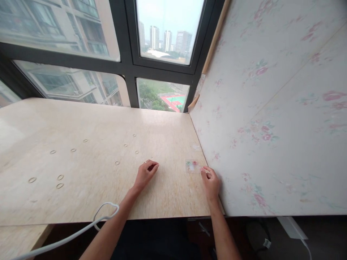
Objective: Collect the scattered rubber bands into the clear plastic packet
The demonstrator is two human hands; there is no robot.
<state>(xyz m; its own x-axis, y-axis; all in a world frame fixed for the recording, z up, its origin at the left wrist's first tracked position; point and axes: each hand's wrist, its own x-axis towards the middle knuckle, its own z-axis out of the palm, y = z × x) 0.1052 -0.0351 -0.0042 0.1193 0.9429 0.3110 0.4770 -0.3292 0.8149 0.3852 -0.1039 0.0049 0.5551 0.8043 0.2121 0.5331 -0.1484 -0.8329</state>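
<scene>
Right hand (211,182) sat at clear box (192,166) near counter (170,195) right edge, probably steadying it; pinch unclear. Left hand (144,174) had fingertips pressed together, nothing visible.

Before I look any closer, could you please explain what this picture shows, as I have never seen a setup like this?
There is no robot here: you are seeing a person's two bare hands. The single picture comes from a camera worn on that person's head, looking forward and down. Ahead is a window, and a floral wall rises on the right. On the marbled surface, ten thin rings lie scattered to the left. The left hand is just right of them, fingertips together; whether they pinch something is too small to tell. The right hand is at the right edge of a small see-through item with a flower pattern; I cannot tell whether it grips it. A white cable loops at lower left.
</scene>
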